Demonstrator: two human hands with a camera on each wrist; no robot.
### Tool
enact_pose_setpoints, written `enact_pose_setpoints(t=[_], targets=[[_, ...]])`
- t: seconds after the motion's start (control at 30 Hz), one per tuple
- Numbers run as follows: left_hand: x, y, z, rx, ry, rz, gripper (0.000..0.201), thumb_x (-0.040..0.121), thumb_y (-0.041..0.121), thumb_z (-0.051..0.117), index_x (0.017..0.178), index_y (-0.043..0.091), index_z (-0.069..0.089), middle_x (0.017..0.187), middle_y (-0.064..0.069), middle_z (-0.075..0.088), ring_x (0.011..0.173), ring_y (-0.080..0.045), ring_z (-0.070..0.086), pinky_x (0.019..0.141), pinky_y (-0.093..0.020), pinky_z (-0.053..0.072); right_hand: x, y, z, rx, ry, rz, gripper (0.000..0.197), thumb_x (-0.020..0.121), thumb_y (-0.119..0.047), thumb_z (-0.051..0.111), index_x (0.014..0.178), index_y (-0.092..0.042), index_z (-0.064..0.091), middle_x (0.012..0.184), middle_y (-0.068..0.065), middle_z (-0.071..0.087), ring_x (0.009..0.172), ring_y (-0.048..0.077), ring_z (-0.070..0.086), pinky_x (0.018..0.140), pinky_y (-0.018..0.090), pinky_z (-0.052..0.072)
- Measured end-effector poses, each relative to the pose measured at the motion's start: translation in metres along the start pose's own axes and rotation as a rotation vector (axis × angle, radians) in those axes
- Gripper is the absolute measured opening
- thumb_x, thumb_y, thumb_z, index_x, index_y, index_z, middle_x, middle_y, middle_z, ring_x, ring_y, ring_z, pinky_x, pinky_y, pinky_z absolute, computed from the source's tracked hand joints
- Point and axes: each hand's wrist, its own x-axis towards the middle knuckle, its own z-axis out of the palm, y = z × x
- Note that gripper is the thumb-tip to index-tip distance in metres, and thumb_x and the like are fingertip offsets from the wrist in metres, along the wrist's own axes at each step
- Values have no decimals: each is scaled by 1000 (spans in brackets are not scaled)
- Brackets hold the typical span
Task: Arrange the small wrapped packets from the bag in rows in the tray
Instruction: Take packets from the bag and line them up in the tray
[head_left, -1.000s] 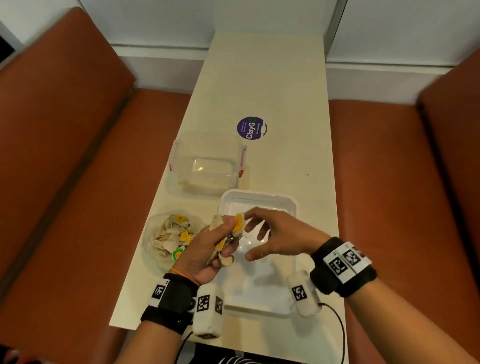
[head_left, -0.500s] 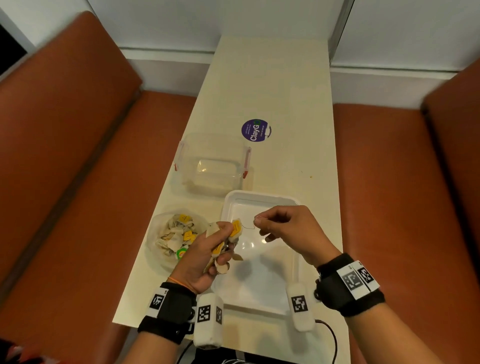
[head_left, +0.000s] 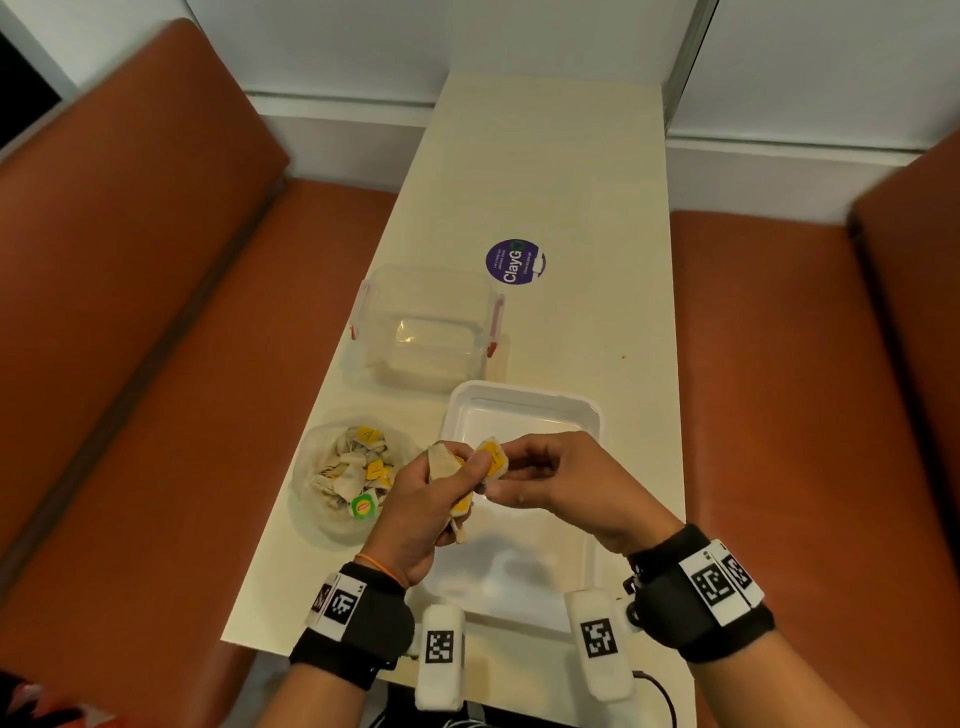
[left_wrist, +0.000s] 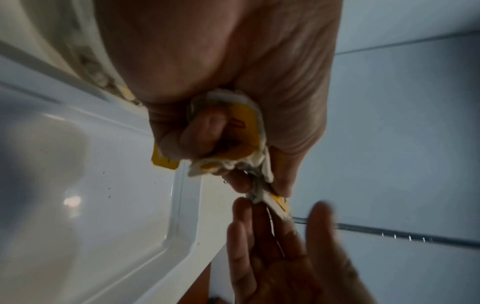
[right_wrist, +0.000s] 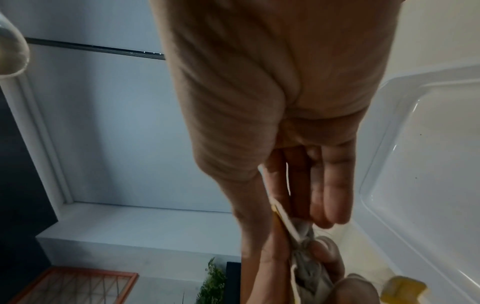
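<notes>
Rust-orange bench seats (head_left: 156, 322) flank a cream table (head_left: 545, 171), which bears a round purple sticker (head_left: 514, 261). On the table, at its left edge, stands a clear plastic box with red clips (head_left: 426, 327), and just in front of it to the right lies the white tray (head_left: 519, 415), its floor bare where it shows. Left of the tray sits the open clear bag (head_left: 317, 467), heaped with small wrapped packets (head_left: 358, 467), beige and yellow.

Both hands meet above the tray's left half. The left hand (head_left: 421, 509) is curled tightly round a bunch of packets (left_wrist: 233, 131), yellow labels poking out between the fingers; the left wrist view shows the wad crumpled in the palm. The right hand (head_left: 561, 483) pinches one yellow packet (head_left: 493, 457) at the top of that bunch, thumb on one side and fingers (right_wrist: 335, 197) nearly straight on the other, as the right wrist view shows. That packet touches the left fingertips, so both hands have hold of it. Black wristbands with printed markers (head_left: 711, 587) wrap both wrists.
</notes>
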Motion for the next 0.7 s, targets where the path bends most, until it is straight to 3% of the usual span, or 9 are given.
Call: enact_pose_setpoints(t=[0.1, 0.2, 0.3, 0.4, 0.47, 0.6, 0.7], targets=[[0, -1, 3, 46, 3, -6, 36, 83, 52, 83, 96, 21, 70, 77, -3, 63, 60, -16, 46, 51, -25, 33, 4, 1, -1, -70, 121, -7, 18, 87, -29, 84, 100, -17, 82, 93, 0, 81, 91, 21, 76, 89, 37, 62], [-1, -4, 3, -27, -8, -53, 40, 89, 54, 73, 108, 19, 72, 80, -5, 61, 55, -14, 44, 45, -21, 25, 8, -2, -4, -100, 175, -11, 12, 90, -30, 80, 95, -18, 83, 92, -1, 81, 91, 26, 74, 90, 46, 61], [-2, -8, -3, -107, -21, -73, 37, 90, 52, 70, 119, 30, 75, 77, -5, 54, 55, -12, 39, 46, -24, 23, 8, -14, -11, -234, 159, -60, 15, 87, -43, 81, 92, -29, 84, 91, -11, 79, 86, 8, 72, 86, 36, 61], [-4, -12, -10, -120, -86, -14, 44, 88, 42, 74, 132, 40, 70, 73, -6, 47, 61, -12, 40, 47, -23, 33, 9, -27, -18, -548, 134, -117, 18, 82, -56, 81, 87, -39, 83, 89, -17, 74, 85, 3, 67, 78, 29, 57], [-6, -10, -10, -68, -138, 26, 48, 90, 36, 81, 136, 42, 67, 69, -5, 46, 59, -13, 40, 51, -26, 35, 12, -34, -20, -663, 62, -131, 17, 84, -53, 80, 89, -38, 83, 85, -17, 75, 81, 3, 67, 77, 29, 57], [-2, -9, -2, 3, -87, 16, 37, 80, 43, 82, 115, 30, 78, 65, 3, 55, 58, -11, 46, 55, -26, 38, 21, -41, -21, -711, -26, -129, 17, 93, -44, 74, 86, -30, 82, 78, -17, 76, 72, 3, 66, 68, 20, 52], [0, -12, -1, -5, -28, -10, 39, 77, 51, 82, 104, 22, 80, 65, 2, 50, 57, -12, 42, 54, -26, 32, 30, -33, -16, -583, 48, -80, 14, 94, -35, 74, 88, -24, 80, 78, -9, 77, 72, 11, 71, 73, 34, 61]])
